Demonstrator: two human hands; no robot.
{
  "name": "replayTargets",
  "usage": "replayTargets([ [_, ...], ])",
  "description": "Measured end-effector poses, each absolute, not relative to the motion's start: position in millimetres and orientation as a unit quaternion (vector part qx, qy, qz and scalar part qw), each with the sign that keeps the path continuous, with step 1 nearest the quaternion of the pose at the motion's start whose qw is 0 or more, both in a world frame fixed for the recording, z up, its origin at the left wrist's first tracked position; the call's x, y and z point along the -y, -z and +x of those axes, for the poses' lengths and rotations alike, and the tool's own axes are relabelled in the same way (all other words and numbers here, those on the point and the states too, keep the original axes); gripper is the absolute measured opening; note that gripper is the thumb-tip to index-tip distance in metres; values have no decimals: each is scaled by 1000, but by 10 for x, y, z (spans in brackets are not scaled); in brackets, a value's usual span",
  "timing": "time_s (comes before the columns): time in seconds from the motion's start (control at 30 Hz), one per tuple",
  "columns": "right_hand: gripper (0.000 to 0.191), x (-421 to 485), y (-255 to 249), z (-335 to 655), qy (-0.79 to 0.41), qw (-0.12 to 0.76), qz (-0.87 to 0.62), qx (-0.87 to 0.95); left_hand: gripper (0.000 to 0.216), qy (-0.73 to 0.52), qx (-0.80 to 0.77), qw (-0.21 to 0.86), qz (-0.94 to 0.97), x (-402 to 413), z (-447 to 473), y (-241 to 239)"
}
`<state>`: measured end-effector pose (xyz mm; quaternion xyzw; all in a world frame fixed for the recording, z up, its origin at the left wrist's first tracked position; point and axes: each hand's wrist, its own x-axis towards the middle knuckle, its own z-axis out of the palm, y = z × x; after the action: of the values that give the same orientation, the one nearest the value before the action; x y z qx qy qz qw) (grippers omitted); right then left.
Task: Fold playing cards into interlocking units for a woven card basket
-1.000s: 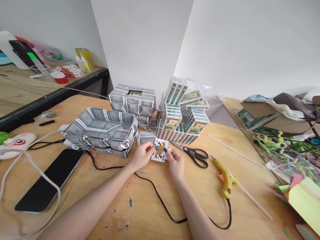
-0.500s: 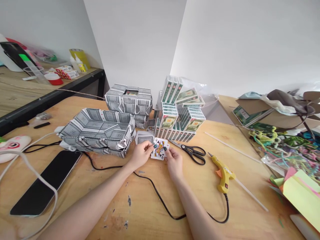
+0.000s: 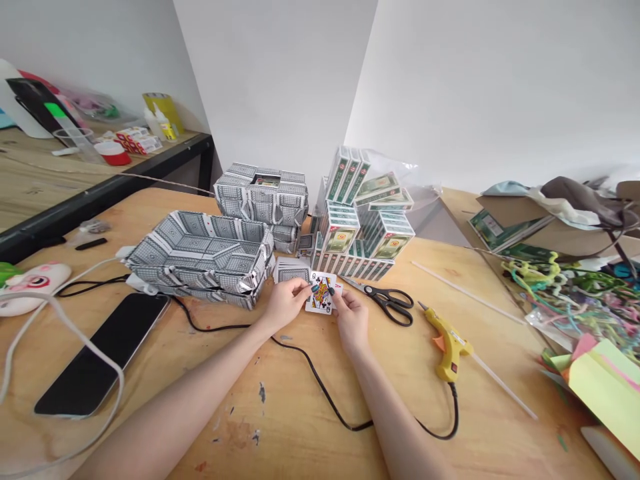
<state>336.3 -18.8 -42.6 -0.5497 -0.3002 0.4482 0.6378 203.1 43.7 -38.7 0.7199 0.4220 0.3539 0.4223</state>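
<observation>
- Queen card (image 3: 321,297) is face up between the two hands, above the surface (image 3: 300,427); half a second ago it nearly covers the ace card (image 3: 339,287), whose red "A" now shows past its right edge.
- Phone (image 3: 103,357) lies at far left, a white cable (image 3: 117,393) looping across it.
- Open tray (image 3: 200,257) made of cards stands next, the card-covered box (image 3: 263,193) behind it.
- Face-down cards (image 3: 293,273) lie spread just beyond the left hand.
- Black cord (image 3: 320,383) passes under both forearms.
- Stacked card packs (image 3: 343,237) rise behind the hands; scissors (image 3: 393,305) lie right of them, then the yellow glue gun (image 3: 450,343).
- Left hand (image 3: 286,303) pinches the queen's left side, thumb on its face.
- Right hand (image 3: 353,321) pinches at the right edge, thumb tip on the queen, the ace beside it.
</observation>
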Motion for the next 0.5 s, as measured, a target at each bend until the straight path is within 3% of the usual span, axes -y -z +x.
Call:
replayTargets([
  [0.5,26,212,407,3345,-432,630,-559,323,20,-359,-432,384,732,-401,2045,388],
])
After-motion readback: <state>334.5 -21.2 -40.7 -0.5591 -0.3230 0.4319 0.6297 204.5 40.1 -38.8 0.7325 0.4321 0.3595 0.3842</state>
